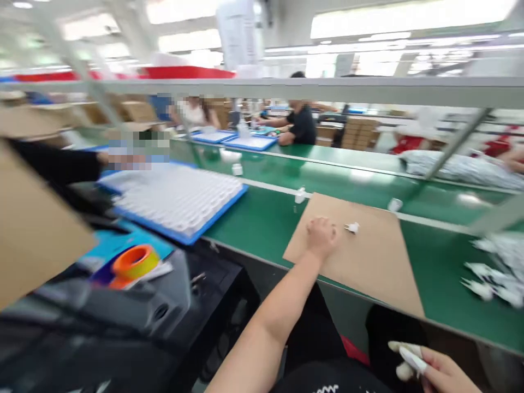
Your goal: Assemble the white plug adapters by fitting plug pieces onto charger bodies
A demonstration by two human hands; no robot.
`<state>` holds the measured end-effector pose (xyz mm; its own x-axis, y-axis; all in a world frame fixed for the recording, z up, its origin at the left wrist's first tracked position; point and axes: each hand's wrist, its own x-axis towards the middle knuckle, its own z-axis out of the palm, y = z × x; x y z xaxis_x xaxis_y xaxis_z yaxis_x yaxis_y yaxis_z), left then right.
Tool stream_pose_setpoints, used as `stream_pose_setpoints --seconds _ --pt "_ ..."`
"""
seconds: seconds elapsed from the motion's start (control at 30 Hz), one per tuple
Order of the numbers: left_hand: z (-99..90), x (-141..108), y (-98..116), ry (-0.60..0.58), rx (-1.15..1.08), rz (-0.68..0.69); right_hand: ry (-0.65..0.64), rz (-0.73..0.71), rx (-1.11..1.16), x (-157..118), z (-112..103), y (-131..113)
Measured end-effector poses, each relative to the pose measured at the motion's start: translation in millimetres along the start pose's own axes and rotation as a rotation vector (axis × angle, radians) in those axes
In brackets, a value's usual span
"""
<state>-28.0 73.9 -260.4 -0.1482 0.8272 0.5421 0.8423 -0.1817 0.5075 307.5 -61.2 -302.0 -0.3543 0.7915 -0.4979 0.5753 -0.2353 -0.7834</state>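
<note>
My left hand (322, 237) lies on a flat brown cardboard sheet (376, 262), its fingers curled in; what they hold, if anything, is hidden. Just right of that hand, a white plug with metal pins (352, 227) rests on the cardboard. My right hand (438, 368) is low at the right, in front of the bench edge. Pale covers sit on its fingertips, the fingers are stretched out and slightly apart, and I see nothing held between them.
Blue-rimmed trays of white parts (180, 199) stand at the left, with a co-worker's arm (53, 158) over them. Small white pieces (300, 195) sit along the green bench (254, 218). White plugs (491, 284) lie at the right. Tape rolls (135, 261) lie lower left.
</note>
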Motion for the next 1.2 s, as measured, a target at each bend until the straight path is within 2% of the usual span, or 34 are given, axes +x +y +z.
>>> stream_pose_setpoints --seconds 0.1,0.23,0.37,0.47,0.53,0.6,0.7,0.77,0.83,0.93,1.0,1.1,1.2 --pt "6.1 -4.8 -6.9 0.060 0.023 -0.019 0.158 -0.023 0.129 -26.9 -12.3 22.5" --pt "8.8 -12.8 -6.8 0.046 0.091 -0.027 0.296 -0.110 0.323 -55.0 -35.2 40.8" --pt "6.6 -15.3 -5.2 0.042 0.138 -0.069 0.503 -0.159 0.402 -59.0 -68.6 42.7" --pt "4.8 -17.0 -6.8 0.066 0.170 -0.086 0.723 -0.215 0.252 -39.7 -103.0 36.6" --pt "4.8 -17.7 -8.7 0.083 0.196 -0.096 0.873 -0.239 0.012 -16.9 -125.9 32.8" --pt "5.7 -17.9 -10.4 0.073 0.217 -0.121 0.943 -0.269 -0.294 10.3 -145.9 30.4" --pt "8.0 -18.6 -12.1 -0.059 0.226 -0.172 0.876 -0.225 -0.633 49.7 -171.7 27.8" --pt "10.2 -20.6 -12.8 -0.203 0.235 -0.197 0.764 -0.213 -0.711 71.2 -188.6 24.7" --pt "13.1 -22.7 -12.4 -0.316 0.261 -0.220 0.686 -0.303 -0.681 89.8 -203.8 17.1" --pt "18.4 -16.7 -6.1 -0.401 0.316 -0.294 0.618 -0.474 -0.379 118.3 -213.4 -6.4" --pt "22.9 0.2 3.0 -0.405 0.340 -0.320 0.512 -0.517 -0.082 140.1 -206.8 -27.0" --pt "36.6 45.7 21.3 -0.337 0.332 -0.246 0.381 -0.574 0.305 173.7 -186.0 -50.6" --pt "65.0 100.3 38.0 -0.320 0.285 -0.205 0.418 -0.649 0.535 199.1 -171.5 -53.0"
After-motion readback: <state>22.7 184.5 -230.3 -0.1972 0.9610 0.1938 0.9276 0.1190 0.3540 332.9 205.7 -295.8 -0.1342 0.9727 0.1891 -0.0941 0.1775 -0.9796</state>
